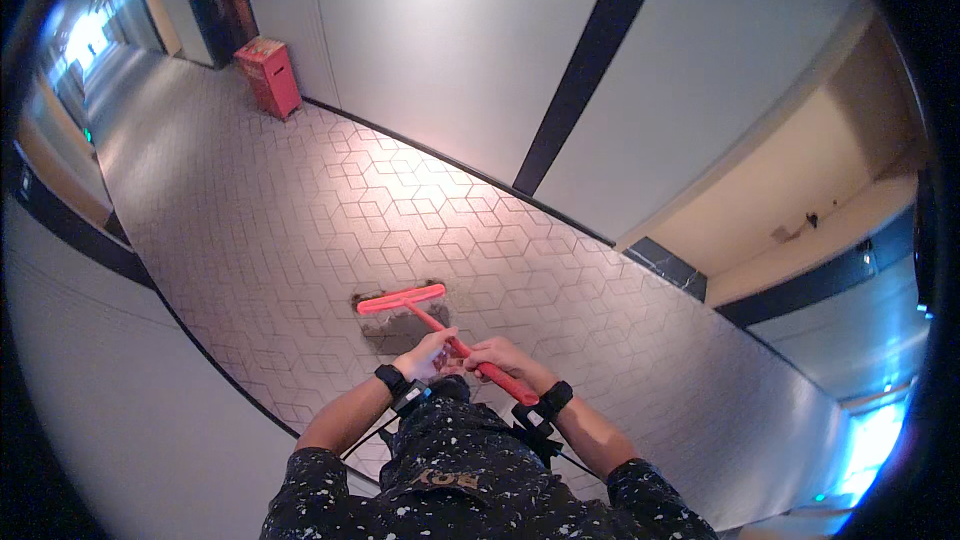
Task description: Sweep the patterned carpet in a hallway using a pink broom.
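A red long-handled floor tool (401,298), with a wide flat crossbar head like a squeegee or broom, rests on the patterned floor (315,225) before me. Dark fringes show at the ends of its head. My left hand (426,356) is around the handle at its lower part. Closer to the handle's top end, my right hand (504,357) grips it too, and that end sticks out past my right wrist. Just below the head lies a dark grey patch (405,330) on the floor; whether it is shadow, dirt or wet I cannot tell.
A pale wall panel (450,52) with a dark vertical strip (592,67) runs along the far side. Against it stands a red box-shaped bin (271,79). A beige doorway recess (795,172) opens at right. Along the left runs another pale wall (97,345).
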{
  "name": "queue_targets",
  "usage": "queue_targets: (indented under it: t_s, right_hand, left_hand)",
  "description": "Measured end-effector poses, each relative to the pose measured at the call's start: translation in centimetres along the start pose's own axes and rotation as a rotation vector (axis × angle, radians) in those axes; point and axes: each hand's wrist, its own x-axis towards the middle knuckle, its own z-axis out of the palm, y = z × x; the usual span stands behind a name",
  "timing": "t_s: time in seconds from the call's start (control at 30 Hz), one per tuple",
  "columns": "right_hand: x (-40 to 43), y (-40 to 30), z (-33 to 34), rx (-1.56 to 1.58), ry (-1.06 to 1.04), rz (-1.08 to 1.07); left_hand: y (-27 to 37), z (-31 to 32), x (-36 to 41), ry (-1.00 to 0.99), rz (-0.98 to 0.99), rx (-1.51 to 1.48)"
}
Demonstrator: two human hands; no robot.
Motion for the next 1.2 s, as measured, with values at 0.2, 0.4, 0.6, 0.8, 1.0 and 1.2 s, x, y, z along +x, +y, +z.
queue_targets:
  t_s: [0.2,0.4,0.6,0.8,1.0,1.2]
  right_hand:
    - [2.4,-3.8,-4.7,-0.219,-0.154,0.09]
    - [3.4,-8.4,-6.2,-0.449,-0.256,0.185]
    - [5.8,-10.8,-11.0,-0.56,-0.47,0.296]
    - [1.7,-14.8,-12.5,-0.529,-0.599,0.371]
    - [-1.0,-12.2,-14.5,-0.536,-0.667,0.664]
    - [-0.9,-6.9,-14.1,-0.592,-0.731,0.872]
  left_hand:
    - [0.7,0.5,4.9,0.19,0.24,0.015]
    - [-0.1,0.6,7.8,0.357,0.572,0.073]
    - [0.5,4.1,11.0,0.451,0.557,-0.511]
    - [-2.4,8.4,14.7,0.517,0.786,-0.808]
    - [-10.0,10.8,17.1,0.557,1.027,-1.099]
    - [-17.1,12.3,17.7,0.677,1.123,-1.241]
